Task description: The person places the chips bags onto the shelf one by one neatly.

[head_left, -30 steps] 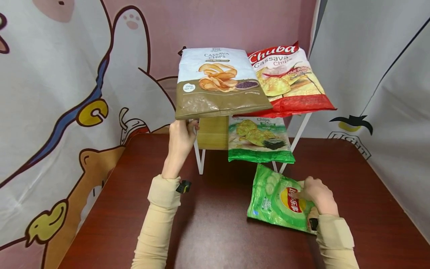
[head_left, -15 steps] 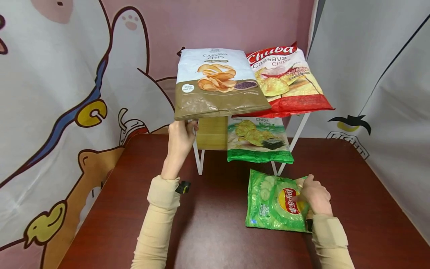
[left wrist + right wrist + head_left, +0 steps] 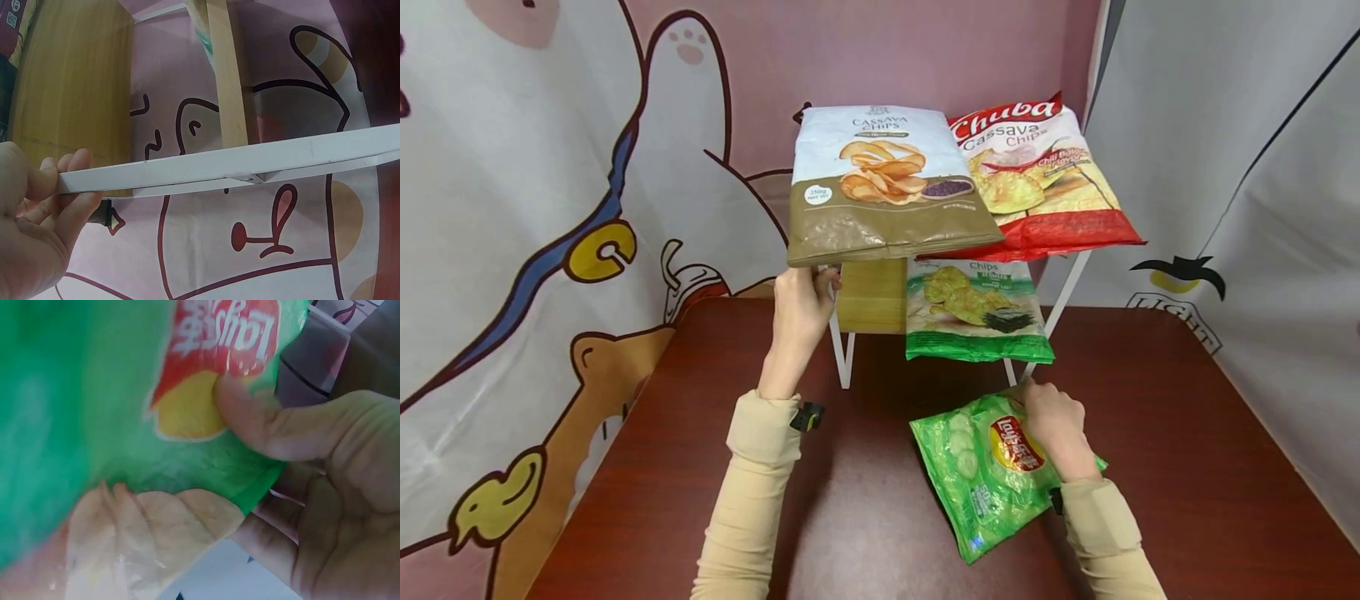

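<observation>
My left hand (image 3: 801,310) grips the white metal frame (image 3: 206,164) of a shelf rack, near its upper left corner; in the left wrist view the thumb and fingers wrap its end. With my right hand (image 3: 1056,423) I pinch a green Lay's chip bag (image 3: 985,467) by its edge, thumb (image 3: 247,419) on the printed front and fingers behind. The bag hangs tilted in front of the rack, low over the table. On the top shelf lie a white-and-brown cassava chip bag (image 3: 887,179) and, partly under it, a red Chuba bag (image 3: 1037,179).
Below the top level, a green-and-white chip bag (image 3: 981,308) rests beside a bare part of the wooden lower shelf (image 3: 872,296). The rack's white legs (image 3: 842,358) stand on the dark red table (image 3: 865,500). Cartoon-printed cloth (image 3: 700,125) hangs behind and at the left.
My right hand has moved left and slightly up with the green Lay's bag, which has turned so a corner points down. My left hand keeps its place on the rack.
</observation>
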`<state>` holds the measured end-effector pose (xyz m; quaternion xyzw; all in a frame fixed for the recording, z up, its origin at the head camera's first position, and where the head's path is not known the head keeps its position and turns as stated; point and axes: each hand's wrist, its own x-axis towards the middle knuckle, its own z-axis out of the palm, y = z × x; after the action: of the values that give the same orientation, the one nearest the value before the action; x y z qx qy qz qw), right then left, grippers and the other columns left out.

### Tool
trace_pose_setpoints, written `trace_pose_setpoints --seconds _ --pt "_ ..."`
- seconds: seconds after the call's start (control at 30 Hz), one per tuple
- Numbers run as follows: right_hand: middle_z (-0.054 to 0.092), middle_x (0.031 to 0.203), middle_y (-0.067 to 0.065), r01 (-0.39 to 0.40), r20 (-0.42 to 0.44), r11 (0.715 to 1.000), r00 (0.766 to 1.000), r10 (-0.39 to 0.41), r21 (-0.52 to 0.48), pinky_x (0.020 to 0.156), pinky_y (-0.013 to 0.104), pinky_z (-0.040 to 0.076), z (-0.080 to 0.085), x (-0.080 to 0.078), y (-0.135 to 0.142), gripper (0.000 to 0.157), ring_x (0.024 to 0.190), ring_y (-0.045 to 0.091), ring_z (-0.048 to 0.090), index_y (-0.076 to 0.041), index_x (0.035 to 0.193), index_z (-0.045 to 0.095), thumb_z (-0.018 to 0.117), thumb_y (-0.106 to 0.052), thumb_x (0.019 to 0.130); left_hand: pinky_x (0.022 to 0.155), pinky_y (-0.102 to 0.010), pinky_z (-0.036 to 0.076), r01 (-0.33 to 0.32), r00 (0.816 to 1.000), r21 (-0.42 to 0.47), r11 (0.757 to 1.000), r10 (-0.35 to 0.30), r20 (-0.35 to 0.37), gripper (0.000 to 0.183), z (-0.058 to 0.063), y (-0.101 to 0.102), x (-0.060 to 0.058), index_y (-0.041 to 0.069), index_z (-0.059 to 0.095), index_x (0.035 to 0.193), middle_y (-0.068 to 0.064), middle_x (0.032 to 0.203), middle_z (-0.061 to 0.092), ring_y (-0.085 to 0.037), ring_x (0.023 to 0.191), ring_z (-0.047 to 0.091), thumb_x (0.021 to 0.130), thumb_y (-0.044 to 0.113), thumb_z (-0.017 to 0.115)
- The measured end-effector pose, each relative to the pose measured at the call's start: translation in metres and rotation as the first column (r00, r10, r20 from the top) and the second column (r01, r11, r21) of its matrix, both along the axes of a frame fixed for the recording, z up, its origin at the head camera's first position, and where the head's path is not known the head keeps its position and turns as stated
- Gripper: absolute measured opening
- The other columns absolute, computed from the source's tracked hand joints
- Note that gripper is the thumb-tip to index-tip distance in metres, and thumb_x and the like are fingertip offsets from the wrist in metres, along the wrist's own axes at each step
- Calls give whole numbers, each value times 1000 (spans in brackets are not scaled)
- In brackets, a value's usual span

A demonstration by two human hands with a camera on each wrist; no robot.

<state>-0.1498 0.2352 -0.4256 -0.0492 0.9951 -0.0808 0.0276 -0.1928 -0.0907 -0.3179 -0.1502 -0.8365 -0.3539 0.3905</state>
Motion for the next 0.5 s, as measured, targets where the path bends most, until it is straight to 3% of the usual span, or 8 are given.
trace_pose_setpoints --seconds 0.17,0.27,0.5 --pt "67 82 19 -140 -39 990 989 139 -20 45 45 44 0 -1 -16 17 66 38 62 -10 101 66 66 -6 84 52 -38 52 6 1000 8 1000 -6 5 12 2 0 0 -2 56 105 -21 79 68 -30 66 68 94 0 53" --pt "69 82 14 -225 -82 974 972 222 -33 41 35 38 -4 -2 -29 22 62 31 62 -14 104 67 64 -2 86 52 -37 51 6 1000 9 1000 -7 9 11 3 1 0 -2 56 103 -20 77 68 -30 65 67 93 -3 52" --pt "68 90 11 -364 -225 928 913 339 -78 41 24 28 -17 -4 -56 43 61 19 56 -13 111 67 68 7 73 50 -37 49 -7 1000 12 1000 6 13 10 2 1 0 -2 57 101 -20 75 69 -30 64 67 92 -4 53"
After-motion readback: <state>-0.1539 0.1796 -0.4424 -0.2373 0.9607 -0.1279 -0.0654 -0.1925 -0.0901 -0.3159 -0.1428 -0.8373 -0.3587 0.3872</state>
